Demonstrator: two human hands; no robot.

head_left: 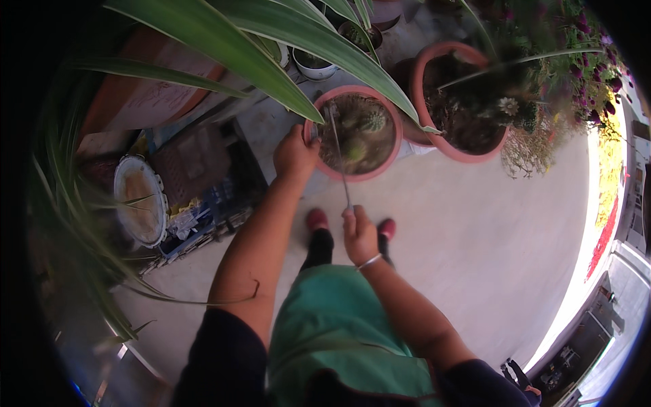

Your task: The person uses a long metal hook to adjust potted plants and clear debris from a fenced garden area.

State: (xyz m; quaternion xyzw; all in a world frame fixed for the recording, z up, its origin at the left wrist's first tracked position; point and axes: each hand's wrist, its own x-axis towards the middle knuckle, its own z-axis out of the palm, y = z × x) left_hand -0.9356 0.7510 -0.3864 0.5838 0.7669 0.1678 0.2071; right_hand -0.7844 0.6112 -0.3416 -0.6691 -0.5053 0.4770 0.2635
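Note:
A round terracotta-coloured pot holds soil with small round cacti in it. My left hand is closed on the pot's left rim, its thumb toward the inner side. In my right hand, at the near side of the pot, is the handle end of a long thin metal tool. The tool reaches away from me over the soil, left of the cacti. Its far end is blurred, so its shape is hard to make out. Striped long leaves hang over the pot's far edge.
A larger terracotta-coloured pot with a plant stands to the right, near purple flowers. On the left are a scalloped white-rimmed dish, a dark crate and a big tilted pot. A small white pot stands behind.

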